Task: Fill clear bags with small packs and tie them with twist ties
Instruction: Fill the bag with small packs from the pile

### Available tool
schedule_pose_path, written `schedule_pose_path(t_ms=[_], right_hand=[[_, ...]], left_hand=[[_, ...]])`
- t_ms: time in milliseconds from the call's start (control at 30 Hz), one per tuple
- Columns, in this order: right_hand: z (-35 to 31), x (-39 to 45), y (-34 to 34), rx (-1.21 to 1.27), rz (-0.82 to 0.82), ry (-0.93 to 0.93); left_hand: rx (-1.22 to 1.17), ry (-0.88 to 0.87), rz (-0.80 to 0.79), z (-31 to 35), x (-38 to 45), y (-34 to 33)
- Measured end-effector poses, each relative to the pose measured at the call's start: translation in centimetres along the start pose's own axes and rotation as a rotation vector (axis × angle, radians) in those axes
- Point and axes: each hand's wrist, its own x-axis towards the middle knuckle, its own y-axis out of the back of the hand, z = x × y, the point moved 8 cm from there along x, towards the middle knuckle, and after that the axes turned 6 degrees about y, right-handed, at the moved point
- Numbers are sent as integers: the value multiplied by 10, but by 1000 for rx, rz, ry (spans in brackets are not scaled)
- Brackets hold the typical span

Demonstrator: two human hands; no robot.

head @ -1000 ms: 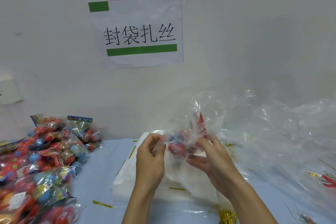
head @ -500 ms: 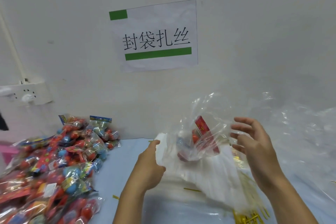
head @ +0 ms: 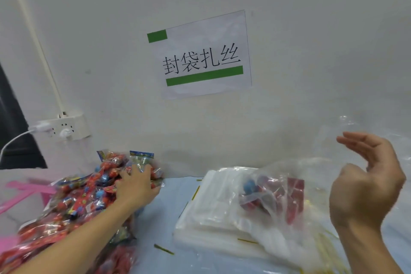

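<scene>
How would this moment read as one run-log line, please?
left hand: open on pack pile | right hand: open, raised | clear bag: part-filled, untied

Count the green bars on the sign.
2. A short bar sits at the top left of the sign; a long bar runs under the characters. None appear hidden.

Our left hand [head: 136, 187] is stretched far out to the left, palm down, fingers spread and bent at the tips, the bare forearm running back toward the lower left corner. Our right hand [head: 367, 187] is up in the air on the right, wrist bent, palm turned leftward, fingers loosely extended and a little curved, thumb tucked in front, gripping nothing.
</scene>
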Motion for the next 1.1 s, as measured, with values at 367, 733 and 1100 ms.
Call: schedule_pose_path(t_ms=[367,733,1100], right_hand=[[-18,41,-16,-87,-441,87],[-37,-34,-81,-123,-667,-76],[38,-94,-89,77,-853,-671]], left_hand=[[-12,-150,-5,-2,32,-34],[-1528,-81,152,41,-45,89],[-2303,105,-442,145,-161,10]])
